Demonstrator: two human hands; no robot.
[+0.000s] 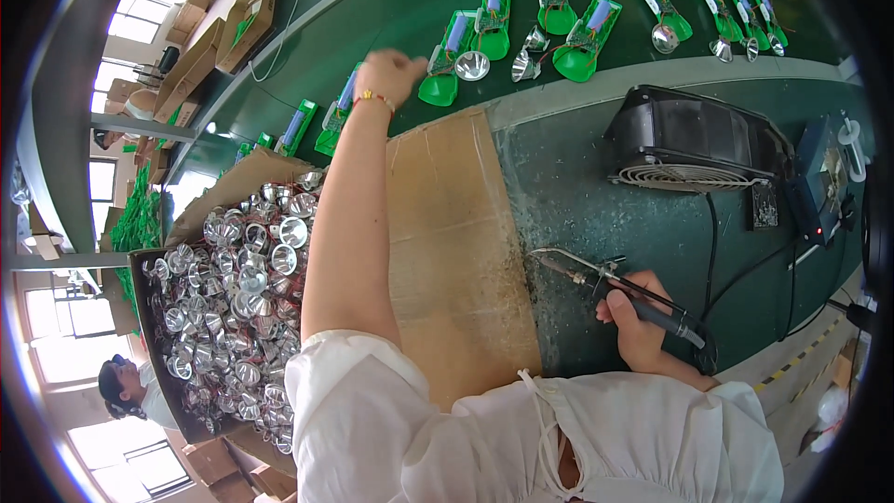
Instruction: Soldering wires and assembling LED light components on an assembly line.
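Note:
My right hand [638, 321] is closed around the dark handle of a soldering iron [652, 312] fitted with a wire-feed guide. Its tip [556, 263] points left, above the dark green bench mat beside the cardboard sheet. Stretched far forward, my left hand [389, 77] hovers by the row of green housings, its fingers loosely curled and partly hidden. Just left of it lies a green housing [328, 140] with a blue battery cell. Close on its right is another green housing [438, 88], next to a silver reflector cup [472, 65].
A large box of silver reflector cups [237, 293] stands at the left, beside a cardboard sheet [456, 224]. More green housings [582, 51] line the far ledge. A black fan [694, 135] and a blue soldering station [810, 182] with cables occupy the right. Another person [135, 391] is at far left.

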